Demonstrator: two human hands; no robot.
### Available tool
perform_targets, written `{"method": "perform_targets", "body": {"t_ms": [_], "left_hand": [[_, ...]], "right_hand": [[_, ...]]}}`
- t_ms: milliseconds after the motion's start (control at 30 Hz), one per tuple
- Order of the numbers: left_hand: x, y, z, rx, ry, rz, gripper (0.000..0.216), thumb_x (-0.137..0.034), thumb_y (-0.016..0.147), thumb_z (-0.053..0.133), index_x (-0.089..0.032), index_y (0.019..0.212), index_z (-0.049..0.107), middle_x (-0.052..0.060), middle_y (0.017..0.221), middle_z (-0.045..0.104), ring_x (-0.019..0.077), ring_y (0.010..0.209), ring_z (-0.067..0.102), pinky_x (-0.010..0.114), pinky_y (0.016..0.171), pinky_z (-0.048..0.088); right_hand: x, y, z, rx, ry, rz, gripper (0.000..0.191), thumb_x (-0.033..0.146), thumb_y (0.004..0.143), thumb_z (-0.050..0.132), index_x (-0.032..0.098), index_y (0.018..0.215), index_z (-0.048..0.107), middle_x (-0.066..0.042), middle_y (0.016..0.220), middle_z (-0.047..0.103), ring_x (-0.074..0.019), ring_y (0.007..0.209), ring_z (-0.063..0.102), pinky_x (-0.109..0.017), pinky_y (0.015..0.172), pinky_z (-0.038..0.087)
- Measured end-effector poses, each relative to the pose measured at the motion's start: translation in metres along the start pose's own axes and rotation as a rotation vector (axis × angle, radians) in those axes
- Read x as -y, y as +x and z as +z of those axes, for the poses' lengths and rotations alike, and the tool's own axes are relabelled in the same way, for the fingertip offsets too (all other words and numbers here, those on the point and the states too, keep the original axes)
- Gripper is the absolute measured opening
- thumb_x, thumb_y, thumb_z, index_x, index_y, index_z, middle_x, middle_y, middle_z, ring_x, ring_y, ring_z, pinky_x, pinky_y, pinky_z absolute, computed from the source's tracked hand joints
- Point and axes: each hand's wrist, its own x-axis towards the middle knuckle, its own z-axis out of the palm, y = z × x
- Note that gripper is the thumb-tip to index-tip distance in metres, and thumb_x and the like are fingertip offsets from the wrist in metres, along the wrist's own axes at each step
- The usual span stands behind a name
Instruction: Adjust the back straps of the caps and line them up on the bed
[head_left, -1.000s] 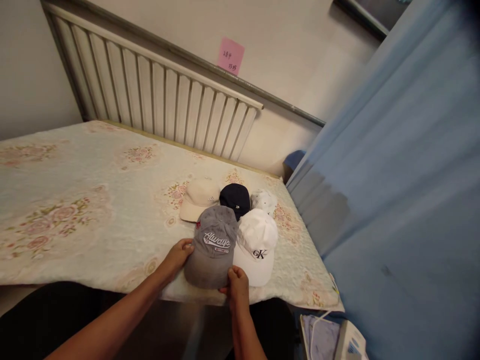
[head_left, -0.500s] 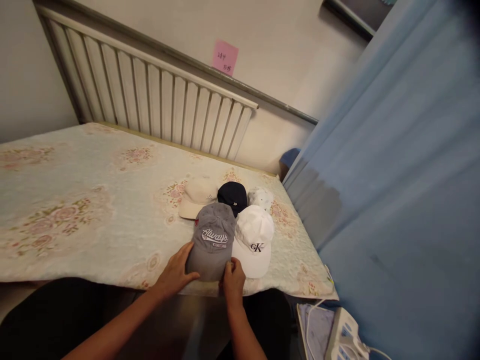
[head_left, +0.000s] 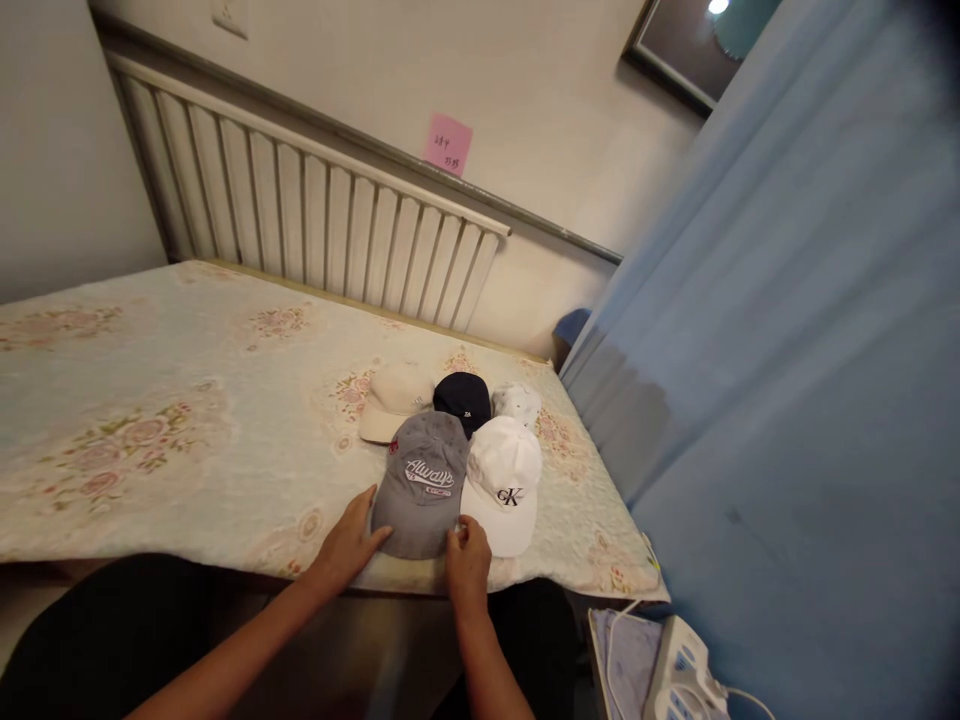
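A grey baseball cap point(head_left: 424, 480) with white "Always" lettering lies at the bed's front edge, its brim toward me. At the brim's left edge, my left hand point(head_left: 349, 540) grips it with the thumb on the near side and the fingers along the side. My right hand point(head_left: 469, 560) pinches the brim's right corner; its fingertips are partly hidden. Beside the grey cap, touching it, is a white cap point(head_left: 506, 460) with black "CK" letters. Behind these two sit a beige cap point(head_left: 395, 395), a black cap point(head_left: 461, 398) and a patterned white cap point(head_left: 517, 402).
The caps rest on a bed with a floral cover point(head_left: 255, 420). A radiator point(head_left: 322, 210) runs along the wall behind it. A blue curtain point(head_left: 787, 350) hangs at the right. Below it a white power strip point(head_left: 681, 665) with cables lies near the bed's corner.
The view has tilted up slightly, showing more of the wall and picture frame. Both hands stay at the grey cap's brim, and the caps keep nearly the same arrangement.
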Motion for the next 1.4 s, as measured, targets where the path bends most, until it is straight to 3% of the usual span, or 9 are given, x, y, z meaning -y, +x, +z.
{"method": "perform_targets", "body": {"t_ms": [100,267,367,467,567,767,1400], "left_hand": [[-0.035,0.004,-0.016,-0.066,-0.099,-0.031,0.067,-0.038,0.078,0.051,-0.012,0.138,0.036,0.015,0.118,0.056,0.0263,0.1,0.061,0.041,0.089,0.05],[-0.106,0.004,-0.049,-0.234,0.054,0.161,0.065,-0.035,0.085,0.047,-0.015,0.144,0.03,0.006,0.091,0.058,0.0211,0.081,0.059,0.034,0.081,0.049],[-0.124,0.011,-0.057,-0.14,0.278,0.123,0.07,-0.029,0.087,0.043,-0.017,0.15,0.015,0.006,0.088,0.063,0.0218,0.077,0.063,0.032,0.076,0.047],[-0.119,0.025,-0.055,0.08,0.554,-0.058,0.08,-0.017,0.084,0.042,-0.016,0.151,-0.002,0.011,0.089,0.07,0.0253,0.078,0.067,0.033,0.069,0.046],[-0.108,0.035,-0.05,0.17,0.652,-0.096,0.081,-0.012,0.083,0.039,-0.015,0.15,-0.007,0.015,0.095,0.071,0.0263,0.084,0.068,0.032,0.069,0.045],[-0.099,0.034,-0.046,0.191,0.644,-0.068,0.084,-0.012,0.081,0.038,-0.016,0.149,-0.01,0.016,0.098,0.071,0.0275,0.087,0.068,0.032,0.069,0.045],[-0.096,0.03,-0.047,0.194,0.594,-0.069,0.083,-0.012,0.081,0.039,-0.016,0.151,-0.005,0.017,0.102,0.07,0.0284,0.092,0.067,0.032,0.071,0.043]], "right_hand": [[0.031,0.003,-0.012,0.003,0.067,-0.049,0.028,0.021,0.074,0.055,0.017,0.1,0.066,-0.002,0.07,0.058,-0.0202,0.068,0.053,-0.032,0.07,0.041],[0.091,0.002,-0.026,-0.064,0.026,-0.28,0.044,0.022,0.081,0.05,0.015,0.125,0.056,0.003,0.066,0.048,-0.0158,0.061,0.045,-0.028,0.065,0.04],[0.104,0.01,-0.022,-0.003,-0.054,-0.335,0.058,0.017,0.083,0.044,0.015,0.14,0.039,0.002,0.066,0.051,-0.0157,0.058,0.047,-0.027,0.063,0.042],[0.099,0.026,-0.011,0.184,-0.222,-0.286,0.074,0.009,0.073,0.045,0.012,0.145,0.029,-0.001,0.068,0.06,-0.0179,0.058,0.053,-0.028,0.062,0.045],[0.089,0.035,-0.002,0.275,-0.356,-0.266,0.083,0.004,0.069,0.044,0.012,0.148,0.02,-0.003,0.07,0.064,-0.0202,0.061,0.058,-0.029,0.061,0.046],[0.078,0.032,0.002,0.283,-0.422,-0.293,0.085,0.004,0.069,0.043,0.012,0.149,0.016,-0.007,0.077,0.068,-0.0233,0.068,0.063,-0.032,0.062,0.048],[0.079,0.028,-0.003,0.305,-0.419,-0.272,0.087,0.005,0.067,0.044,0.013,0.149,0.017,-0.005,0.072,0.066,-0.0215,0.062,0.061,-0.03,0.06,0.047]]}}
